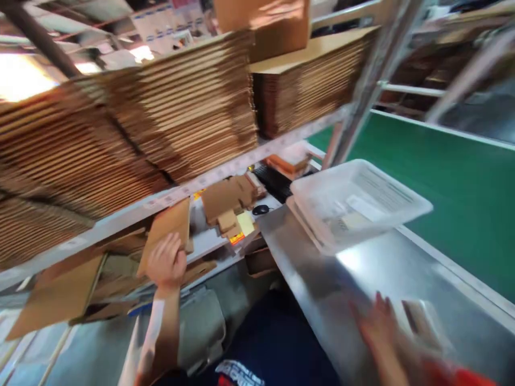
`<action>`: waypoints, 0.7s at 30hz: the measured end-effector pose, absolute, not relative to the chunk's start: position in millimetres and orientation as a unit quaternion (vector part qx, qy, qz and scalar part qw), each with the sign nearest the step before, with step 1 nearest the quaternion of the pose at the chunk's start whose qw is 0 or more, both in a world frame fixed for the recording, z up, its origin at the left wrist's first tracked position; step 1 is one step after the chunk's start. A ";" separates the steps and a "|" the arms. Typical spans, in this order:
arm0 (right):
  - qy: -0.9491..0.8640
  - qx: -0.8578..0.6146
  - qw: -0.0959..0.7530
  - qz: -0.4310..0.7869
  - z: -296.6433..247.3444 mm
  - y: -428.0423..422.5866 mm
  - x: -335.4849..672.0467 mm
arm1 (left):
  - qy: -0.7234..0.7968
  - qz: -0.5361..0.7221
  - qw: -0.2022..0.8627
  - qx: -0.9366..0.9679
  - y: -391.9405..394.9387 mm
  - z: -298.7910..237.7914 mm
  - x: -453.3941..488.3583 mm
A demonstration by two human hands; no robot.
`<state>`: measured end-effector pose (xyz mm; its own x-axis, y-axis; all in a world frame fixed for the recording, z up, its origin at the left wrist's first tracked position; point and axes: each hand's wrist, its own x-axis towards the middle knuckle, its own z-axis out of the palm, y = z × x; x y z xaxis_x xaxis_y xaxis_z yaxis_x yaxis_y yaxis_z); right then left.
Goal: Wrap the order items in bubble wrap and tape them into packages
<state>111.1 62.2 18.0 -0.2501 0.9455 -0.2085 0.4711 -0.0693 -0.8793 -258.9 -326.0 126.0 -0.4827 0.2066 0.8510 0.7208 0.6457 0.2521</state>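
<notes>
On the left, my left hand [167, 261] lies over the lower part of a flat brown cardboard sheet [171, 221], its fingers bent against it and the thumb at the right edge. The far side of the sheet is hidden. Low over the steel tabletop [306, 279], my right hand [376, 324] is blurred, with fingers apart and nothing visible in it. Beside it lies a small clear-wrapped packet with a brown part [422, 321], too smeared to name. A white plastic bin [386, 187] holding several packets stands beyond that hand.
Tall stacks of flattened cardboard boxes [193, 102] fill the shelf ahead. Beneath are cardboard pieces [221, 201], a black mouse [260, 209] and a keyboard [273, 182]. A metal post [374, 80] rises behind the bin. Something red [462, 372] blurs at lower right.
</notes>
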 end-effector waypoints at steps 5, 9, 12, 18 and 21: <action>-0.501 -0.462 0.350 0.643 6.4 21.2 115.3 | -0.657 -0.522 0.204 -0.504 -195.8 91.4 -125.9; -0.349 -0.494 0.438 0.666 29.8 18.4 150.5 | -0.582 -0.616 -0.121 -0.516 -97.5 64.1 -35.3; -0.325 -0.559 0.461 0.608 34.2 16.3 190.4 | -0.553 -0.628 -0.250 -0.488 -53.2 42.9 0.7; -0.363 -0.607 0.533 0.464 -9.9 -14.5 231.5 | -0.616 -0.509 -0.458 -0.389 2.8 0.9 24.8; -0.350 -0.627 0.512 0.471 -39.4 -31.5 239.0 | -0.605 -0.439 -0.529 -0.402 15.8 -12.5 27.1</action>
<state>239.0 -31.5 -39.4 0.3115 0.9212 -0.2330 -0.0440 -0.2310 -0.9720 27.1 15.8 -12.5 -0.1172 0.9507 -0.2872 0.0206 0.2914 0.9564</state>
